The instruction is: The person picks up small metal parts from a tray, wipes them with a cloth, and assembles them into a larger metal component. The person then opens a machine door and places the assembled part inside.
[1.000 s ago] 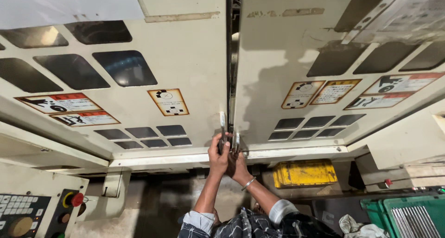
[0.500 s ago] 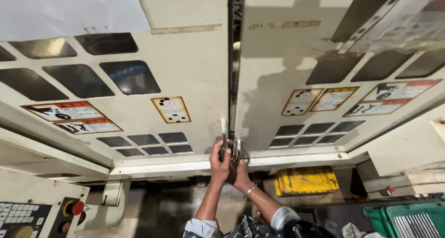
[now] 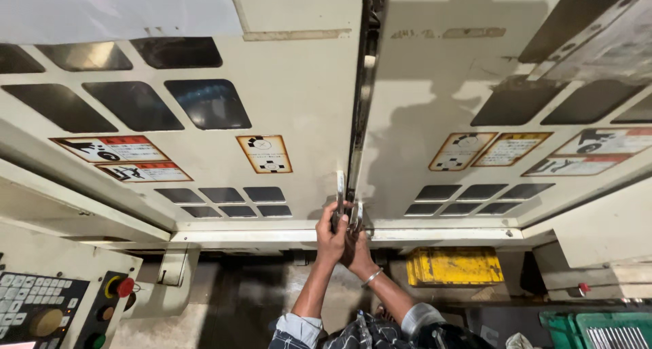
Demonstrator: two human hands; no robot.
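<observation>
Cream-painted machine enclosure fills the frame: two large sliding metal doors with dark window panels and yellow-and-red warning stickers, meeting at a narrow dark vertical seam just right of frame centre. Lower left: grey control panel with keypad, red and green buttons. Lower right of centre: yellow box-like part under the door rail; green crate in the bottom right corner.

Both my arms come up from bottom centre, plaid sleeves rolled. My left hand is wrapped round the slim silver metal door handle on the left door, fingers closed tight on its lower part. My right hand, bangle on the wrist, sits just beside and slightly below, touching the left hand; its fingers are curled on the matching silver handle on the right door, though my left hand partly hides that grip, so how fully it closes I cannot tell.

Key relation: both handles run vertically in the frame, long axis parallel to the seam, one each side of it, just apart. Left handle sits directly above my left knuckles; right handle just right of it. Hands are pressed together at the seam, lower centre of frame, just above the horizontal door rail. Left hand is higher on its handle.
</observation>
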